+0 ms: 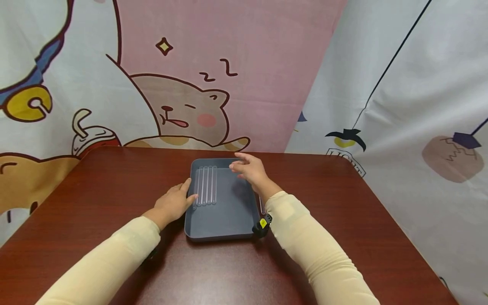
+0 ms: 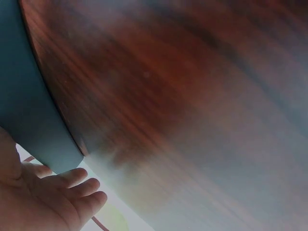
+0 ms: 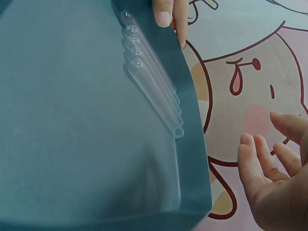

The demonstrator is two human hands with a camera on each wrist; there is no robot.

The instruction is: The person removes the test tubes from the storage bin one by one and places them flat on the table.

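1. Clear tubes (image 1: 206, 186) lie in a row along the left side of the tray (image 1: 228, 220).
2. Your left grip (image 1: 172, 202) rests beside it, released; your right grip (image 1: 251, 170) hovers, empty.
3. You're seemingly arranging tubes; the outside tube (image 1: 262, 206) (by your sleeve (image 1: 295, 222)) would call for a light pinch.

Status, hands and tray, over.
Left hand against tray, left side. Right hand empty, near far right corner. Clear tubes lined up inside, left. Right arm partly hides another tube outside.

On the pink-and-white cloth backdrop (image 1: 267, 46) we read two dark brown letters Z (image 1: 227, 67) just above the beige sleeping cartoon bear (image 1: 187, 95), and "LIGHT" on a black-outlined white banner (image 1: 345, 160) well to the bear's right.
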